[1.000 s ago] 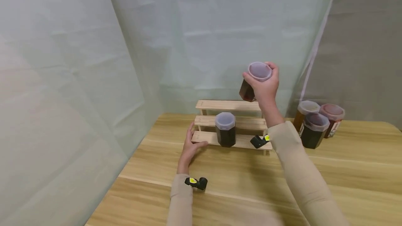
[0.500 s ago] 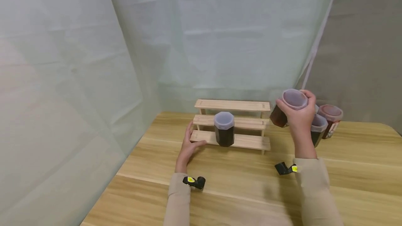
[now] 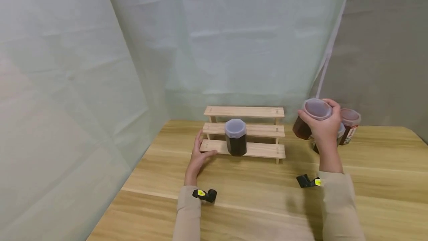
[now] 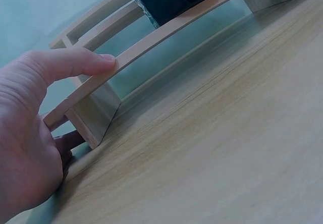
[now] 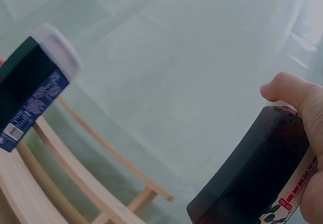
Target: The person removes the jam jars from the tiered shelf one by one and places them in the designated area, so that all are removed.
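A three-step wooden display rack [image 3: 244, 112] stands on the table. At the left end of its lowest step, my left hand [image 3: 197, 157] holds the rack, thumb [image 4: 98, 65] on the front edge and other fingers behind the end, partly hidden. On that lowest step stands a dark jar [image 3: 236, 140] with a translucent lid, its blue label [image 5: 38, 105] showing in the right wrist view. To the right of the rack, my right hand [image 3: 326, 125] grips another dark jar [image 5: 247, 173] near its lid, tilted and raised above the table.
Behind my right hand, a red-lidded jar [image 3: 350, 124] stands on the wooden table [image 3: 250, 196] at the back right; a dark jar beside it is mostly covered by the hand. A pale cloth wall [image 3: 240, 47] hangs just beyond the rack.
My right hand has carried its jar from above the rack's right end down and rightward, in front of the other jars. My left hand has stayed at the rack's left end.
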A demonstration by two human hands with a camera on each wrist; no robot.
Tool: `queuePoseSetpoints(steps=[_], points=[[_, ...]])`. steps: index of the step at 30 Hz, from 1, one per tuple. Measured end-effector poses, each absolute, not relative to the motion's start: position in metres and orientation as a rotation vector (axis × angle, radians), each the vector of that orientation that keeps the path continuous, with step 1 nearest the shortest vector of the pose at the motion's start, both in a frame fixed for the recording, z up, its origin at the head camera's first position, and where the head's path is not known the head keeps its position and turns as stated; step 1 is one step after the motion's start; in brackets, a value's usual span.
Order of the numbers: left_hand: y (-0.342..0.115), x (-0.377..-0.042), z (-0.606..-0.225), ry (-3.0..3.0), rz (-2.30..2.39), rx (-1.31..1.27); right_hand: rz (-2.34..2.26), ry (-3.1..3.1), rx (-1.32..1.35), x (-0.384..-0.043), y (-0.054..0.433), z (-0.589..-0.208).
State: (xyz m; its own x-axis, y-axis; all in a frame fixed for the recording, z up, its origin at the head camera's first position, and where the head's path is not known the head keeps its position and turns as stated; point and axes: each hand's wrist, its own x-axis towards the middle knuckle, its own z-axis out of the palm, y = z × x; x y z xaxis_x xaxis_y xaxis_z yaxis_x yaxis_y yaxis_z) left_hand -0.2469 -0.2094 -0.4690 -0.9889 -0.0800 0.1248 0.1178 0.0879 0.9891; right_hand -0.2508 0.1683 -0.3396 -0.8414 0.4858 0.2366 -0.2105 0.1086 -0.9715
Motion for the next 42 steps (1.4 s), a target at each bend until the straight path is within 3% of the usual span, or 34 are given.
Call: queuePoseSetpoints(steps=[27, 42], points=[[-0.217, -0.247, -0.463, -2.224, -2.072, -0.019, 1.980, -1.225, -0.517, -0.223, 0.251, -0.324], [-0.227, -0.244, -0.467, -2.228, -2.039, 0.014, 2.032, -0.995, -0.747, -0.216, 0.293, -0.362]])
